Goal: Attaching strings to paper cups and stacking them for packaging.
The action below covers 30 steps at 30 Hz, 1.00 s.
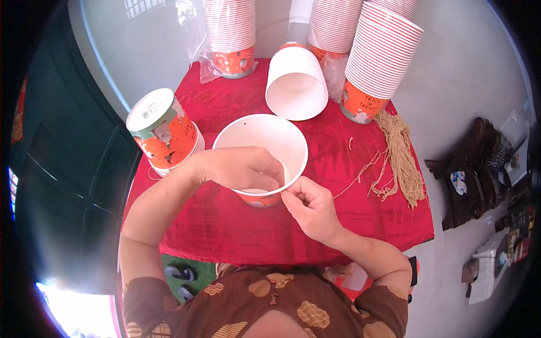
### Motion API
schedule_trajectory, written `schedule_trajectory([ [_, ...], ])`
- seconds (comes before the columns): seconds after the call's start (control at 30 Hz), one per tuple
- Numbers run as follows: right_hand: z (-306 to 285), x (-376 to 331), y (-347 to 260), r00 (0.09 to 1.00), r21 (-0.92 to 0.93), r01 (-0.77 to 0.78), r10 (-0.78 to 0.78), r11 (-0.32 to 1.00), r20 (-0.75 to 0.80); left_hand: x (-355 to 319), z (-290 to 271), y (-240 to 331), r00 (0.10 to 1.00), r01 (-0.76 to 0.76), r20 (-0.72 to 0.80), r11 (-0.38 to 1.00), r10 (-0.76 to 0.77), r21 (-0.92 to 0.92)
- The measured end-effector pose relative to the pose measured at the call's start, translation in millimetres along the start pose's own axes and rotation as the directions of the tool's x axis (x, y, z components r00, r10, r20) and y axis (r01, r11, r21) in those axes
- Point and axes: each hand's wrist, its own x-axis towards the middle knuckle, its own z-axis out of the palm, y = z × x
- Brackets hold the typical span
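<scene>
An orange-printed paper bucket [262,128] with a white inside stands before me on the table, mouth toward me. A small dark hole shows just under its far rim. My left hand [251,169] reaches over the near rim, its bent fingers against the inner right wall and their tips partly hidden. Outside, at the right of the rim, my right hand [309,205] is closed in a pinch on a tan string [358,179]. The string trails off to the right, toward a bundle of cut tan strings [399,160] on the cloth.
An upside-down stack of buckets [169,135] stands at the left. Another white-lined bucket [296,84] lies on its side behind. Tall bucket stacks [380,62] line the back, some in clear plastic. A red cloth [225,236] covers the table. Dark wooden furniture [479,169] is off right.
</scene>
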Motion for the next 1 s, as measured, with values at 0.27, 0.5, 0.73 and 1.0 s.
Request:
schedule_trajectory([
  [0.27, -1.3, -1.5, -8.5, 0.987, 0.202, -0.161, 0.155, 0.966, 0.047, -3.6, 7.4, 7.3, 0.997, 0.066, -0.037, 0.997, -0.067, -0.048],
  [0.5, -27.5, 13.0, -24.3, 0.839, 0.132, -0.541, 0.522, 0.831, 0.152, -6.1, 25.0, 14.7, 0.988, -0.066, -0.128, 0.991, 0.08, 0.116],
  [0.73, -27.7, 12.0, -41.9, 0.826, -0.097, -0.524, 0.532, 0.846, 0.185, -17.6, 52.6, 37.8, 0.984, 0.001, -0.171, 0.943, 0.059, 0.332],
  [1.0, -33.2, 32.1, -16.4, 0.953, -0.159, -0.263, 0.281, 0.952, 0.109, -1.0, 44.3, 6.9, 0.906, 0.126, -0.4, 0.811, 0.141, 0.572],
])
